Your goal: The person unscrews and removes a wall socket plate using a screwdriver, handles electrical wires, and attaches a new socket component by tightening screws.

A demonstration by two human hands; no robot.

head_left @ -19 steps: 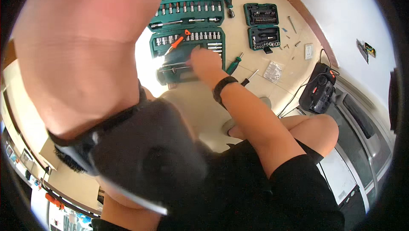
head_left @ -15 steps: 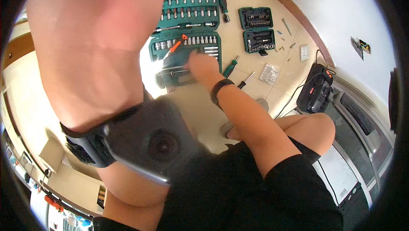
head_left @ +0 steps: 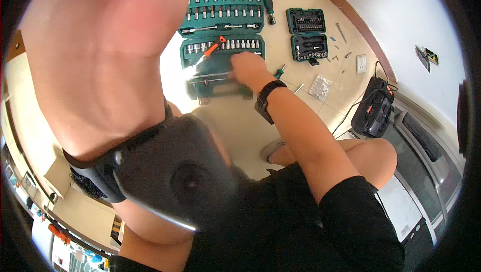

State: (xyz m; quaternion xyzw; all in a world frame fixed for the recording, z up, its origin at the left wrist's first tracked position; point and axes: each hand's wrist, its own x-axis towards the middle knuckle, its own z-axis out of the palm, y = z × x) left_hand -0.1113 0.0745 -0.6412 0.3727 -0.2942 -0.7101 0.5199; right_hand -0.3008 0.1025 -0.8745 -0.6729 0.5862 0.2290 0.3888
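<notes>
Right hand (head_left: 246, 68) reaching into open green socket set case (head_left: 223, 46), fingers curled, grasp unclear. Left hand (head_left: 125, 16) raised near camera, blurred, fingers' state unclear.

The right hand (head_left: 248, 69) rests on the open dark-green plastic socket-set case (head_left: 223, 36) on the beige floor (head_left: 240, 121); the left forearm (head_left: 100, 56) fills the view, blurred.

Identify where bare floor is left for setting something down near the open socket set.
Bare floor lies below the socket set, between it and the knee. A narrower strip separates it from the small bit case. Right of that case, loose screws and a plastic bag crowd the floor.
</notes>
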